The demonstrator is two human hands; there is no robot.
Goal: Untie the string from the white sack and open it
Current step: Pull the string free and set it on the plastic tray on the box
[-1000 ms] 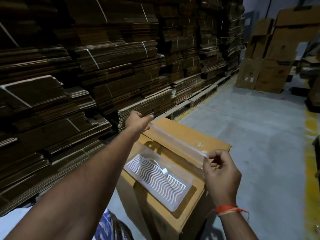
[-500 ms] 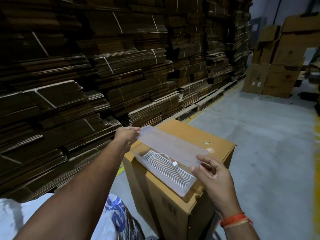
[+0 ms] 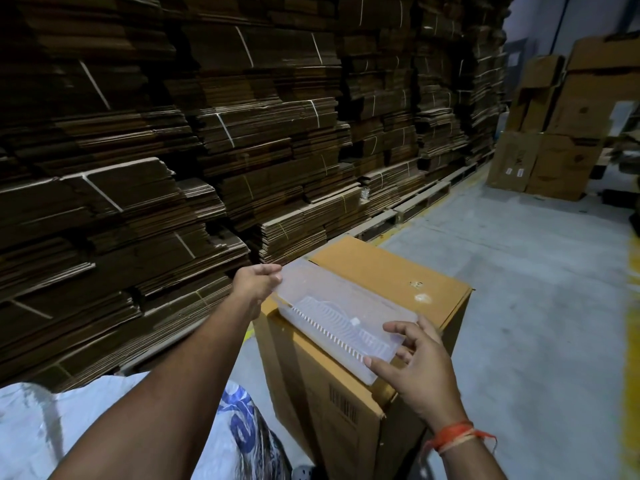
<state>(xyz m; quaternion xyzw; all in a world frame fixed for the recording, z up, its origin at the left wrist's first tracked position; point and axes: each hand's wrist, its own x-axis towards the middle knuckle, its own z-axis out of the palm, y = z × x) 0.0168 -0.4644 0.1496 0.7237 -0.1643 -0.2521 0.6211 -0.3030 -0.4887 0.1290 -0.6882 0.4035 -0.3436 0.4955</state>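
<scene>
The white sack with blue print lies at the bottom left, partly behind my left forearm; no string on it shows. A clear plastic lid rests over a clear tray of white wavy parts on top of a tall cardboard box. My left hand pinches the lid's far left end. My right hand holds the near right end, with fingers spread along the edge of lid and tray.
Tall stacks of flattened cardboard on pallets fill the left and back. Brown boxes stand at the far right. Grey concrete floor with a yellow line lies to the right of the box.
Both hands have lowered the clear lid from above down onto the tray. The view has tilted down, so more of the white sack shows.
</scene>
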